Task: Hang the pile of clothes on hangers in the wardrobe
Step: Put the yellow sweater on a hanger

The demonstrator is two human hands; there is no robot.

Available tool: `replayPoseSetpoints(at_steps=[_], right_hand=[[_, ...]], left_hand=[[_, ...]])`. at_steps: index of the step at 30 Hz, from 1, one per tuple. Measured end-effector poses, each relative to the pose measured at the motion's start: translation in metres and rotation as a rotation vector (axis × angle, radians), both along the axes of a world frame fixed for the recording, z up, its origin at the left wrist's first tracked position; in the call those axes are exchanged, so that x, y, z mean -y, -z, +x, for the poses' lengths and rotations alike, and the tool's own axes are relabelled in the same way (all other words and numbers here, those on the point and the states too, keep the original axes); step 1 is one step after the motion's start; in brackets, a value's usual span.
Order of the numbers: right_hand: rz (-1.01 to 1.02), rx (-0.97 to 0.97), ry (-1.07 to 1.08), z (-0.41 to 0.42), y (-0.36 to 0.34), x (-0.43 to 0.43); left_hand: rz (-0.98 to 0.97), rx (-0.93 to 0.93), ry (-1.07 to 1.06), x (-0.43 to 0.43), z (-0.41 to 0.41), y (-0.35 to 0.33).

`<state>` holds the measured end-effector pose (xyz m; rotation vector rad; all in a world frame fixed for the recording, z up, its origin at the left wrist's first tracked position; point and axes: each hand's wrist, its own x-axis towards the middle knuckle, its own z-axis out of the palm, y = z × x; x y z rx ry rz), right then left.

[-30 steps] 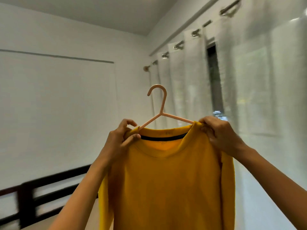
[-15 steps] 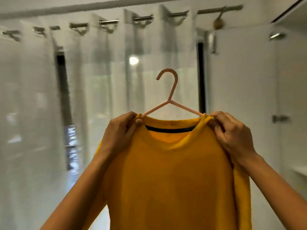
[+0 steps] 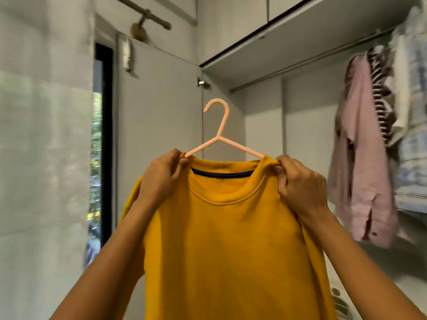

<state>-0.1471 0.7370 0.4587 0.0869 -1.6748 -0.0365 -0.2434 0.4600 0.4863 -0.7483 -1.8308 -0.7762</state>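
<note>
Yellow sweatshirt (image 3: 231, 239) already mounted on pink hanger (image 3: 219, 135), shoulders pinched by left hand (image 3: 161, 179) and right hand (image 3: 300, 188) fingers; wardrobe rail (image 3: 312, 56) not yet reached.

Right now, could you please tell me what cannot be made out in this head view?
Head view only:
- Arm ends of the pink plastic hanger: hidden under the mustard-yellow sweatshirt and the left hand and right hand gripping it.
- Sweatshirt hem: cut off by the bottom edge.
- Collar label text: too small.
- Hung pink shirt and striped garment: motion-blurred.
</note>
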Motion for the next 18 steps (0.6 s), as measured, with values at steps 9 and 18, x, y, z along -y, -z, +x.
replayPoseSetpoints(at_steps=[9,18], right_hand=[[-0.03,-0.11,0.483,-0.012,-0.045,-0.089],[-0.041,-0.147,0.855,-0.043,-0.142,-0.175]], left_hand=[[-0.021,0.055,0.34,-0.134,-0.127,-0.032],[-0.193,0.048,0.583,-0.282,-0.206,-0.045]])
